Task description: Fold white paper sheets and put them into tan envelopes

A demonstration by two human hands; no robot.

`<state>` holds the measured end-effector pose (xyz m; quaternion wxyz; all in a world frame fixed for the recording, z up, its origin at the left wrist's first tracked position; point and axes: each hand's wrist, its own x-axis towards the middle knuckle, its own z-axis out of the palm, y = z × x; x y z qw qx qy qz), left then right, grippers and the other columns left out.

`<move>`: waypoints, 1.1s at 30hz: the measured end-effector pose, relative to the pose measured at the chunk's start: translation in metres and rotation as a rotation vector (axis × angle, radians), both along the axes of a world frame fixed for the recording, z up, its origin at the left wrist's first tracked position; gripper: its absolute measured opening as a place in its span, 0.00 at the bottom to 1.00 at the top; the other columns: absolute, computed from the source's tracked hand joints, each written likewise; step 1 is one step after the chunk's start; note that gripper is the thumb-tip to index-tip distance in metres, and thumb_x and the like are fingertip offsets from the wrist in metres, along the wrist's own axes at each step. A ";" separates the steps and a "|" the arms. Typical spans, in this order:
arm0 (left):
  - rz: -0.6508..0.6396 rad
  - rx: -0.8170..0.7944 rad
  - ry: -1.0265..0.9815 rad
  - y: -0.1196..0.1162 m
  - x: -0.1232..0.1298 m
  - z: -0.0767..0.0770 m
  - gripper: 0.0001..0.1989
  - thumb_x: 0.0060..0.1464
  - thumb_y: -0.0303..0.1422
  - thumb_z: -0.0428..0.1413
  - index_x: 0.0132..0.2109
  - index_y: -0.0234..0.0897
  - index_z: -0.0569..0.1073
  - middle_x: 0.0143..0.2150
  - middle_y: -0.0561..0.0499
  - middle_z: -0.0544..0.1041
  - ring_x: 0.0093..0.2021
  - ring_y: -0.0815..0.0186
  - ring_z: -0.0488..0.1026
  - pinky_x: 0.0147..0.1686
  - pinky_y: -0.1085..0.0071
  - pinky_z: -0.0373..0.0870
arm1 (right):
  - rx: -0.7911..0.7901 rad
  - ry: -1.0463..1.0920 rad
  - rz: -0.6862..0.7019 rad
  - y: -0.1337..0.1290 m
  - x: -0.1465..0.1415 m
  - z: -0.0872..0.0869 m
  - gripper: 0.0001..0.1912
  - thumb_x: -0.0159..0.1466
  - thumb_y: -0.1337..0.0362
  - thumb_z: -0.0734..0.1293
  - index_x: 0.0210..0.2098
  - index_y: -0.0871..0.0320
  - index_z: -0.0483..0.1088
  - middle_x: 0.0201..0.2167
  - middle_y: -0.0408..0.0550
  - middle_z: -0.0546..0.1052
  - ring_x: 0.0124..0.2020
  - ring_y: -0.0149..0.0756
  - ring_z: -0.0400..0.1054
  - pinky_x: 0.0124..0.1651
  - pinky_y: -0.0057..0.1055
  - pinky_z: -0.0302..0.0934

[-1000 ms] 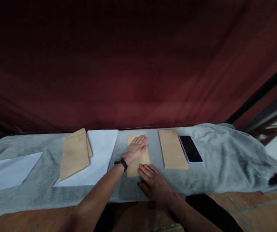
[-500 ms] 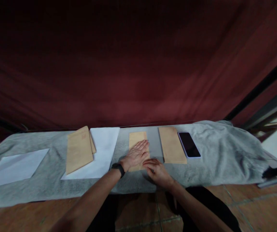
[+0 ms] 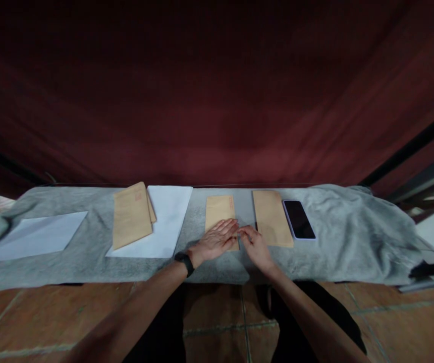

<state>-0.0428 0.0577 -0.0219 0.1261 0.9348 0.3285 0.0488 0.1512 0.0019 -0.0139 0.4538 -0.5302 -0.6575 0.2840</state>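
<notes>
By the envelope (image 3: pixel 218 209), right hand (image 3: pixel 256 248) curled, earlier flat

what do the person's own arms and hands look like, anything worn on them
The left hand and right hand are both ungloved. A black wristband, perhaps a watch, circles the left wrist; nothing shows on the right wrist. No sleeve shows on the left forearm or right forearm. Rings or small markings can't be made out.

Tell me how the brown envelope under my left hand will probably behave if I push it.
The envelope looks thin, so it's probably light and bendy. Lying flat, it likely won't roll or tip. With your left hand across it, it may resist sliding.
</notes>
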 end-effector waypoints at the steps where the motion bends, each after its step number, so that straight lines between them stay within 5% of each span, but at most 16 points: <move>1: -0.009 -0.003 0.003 -0.004 -0.001 0.002 0.30 0.72 0.46 0.35 0.74 0.38 0.53 0.76 0.46 0.53 0.76 0.64 0.47 0.74 0.61 0.42 | -0.001 0.009 -0.006 0.002 0.000 0.000 0.15 0.71 0.62 0.58 0.42 0.53 0.76 0.40 0.47 0.80 0.44 0.39 0.75 0.51 0.36 0.68; 12: -0.087 -0.038 0.050 -0.048 -0.015 0.015 0.30 0.72 0.47 0.39 0.72 0.36 0.58 0.74 0.42 0.58 0.75 0.61 0.52 0.74 0.58 0.45 | -0.013 -0.200 0.098 0.009 -0.013 -0.010 0.23 0.75 0.53 0.55 0.55 0.56 0.76 0.56 0.53 0.78 0.60 0.41 0.70 0.66 0.43 0.62; 21: -0.080 -0.048 0.055 -0.077 -0.022 0.022 0.34 0.70 0.52 0.40 0.71 0.32 0.58 0.74 0.38 0.58 0.75 0.56 0.51 0.73 0.57 0.47 | 0.084 -0.620 0.249 0.016 -0.016 -0.010 0.24 0.76 0.62 0.52 0.66 0.60 0.65 0.69 0.53 0.65 0.70 0.41 0.58 0.73 0.47 0.50; 33: 0.000 -0.062 0.018 -0.092 -0.021 0.027 0.33 0.69 0.50 0.44 0.72 0.34 0.58 0.73 0.40 0.60 0.74 0.57 0.53 0.73 0.57 0.50 | 0.142 -0.524 0.213 0.011 -0.023 -0.024 0.25 0.72 0.65 0.57 0.68 0.56 0.61 0.71 0.54 0.62 0.71 0.47 0.56 0.72 0.56 0.51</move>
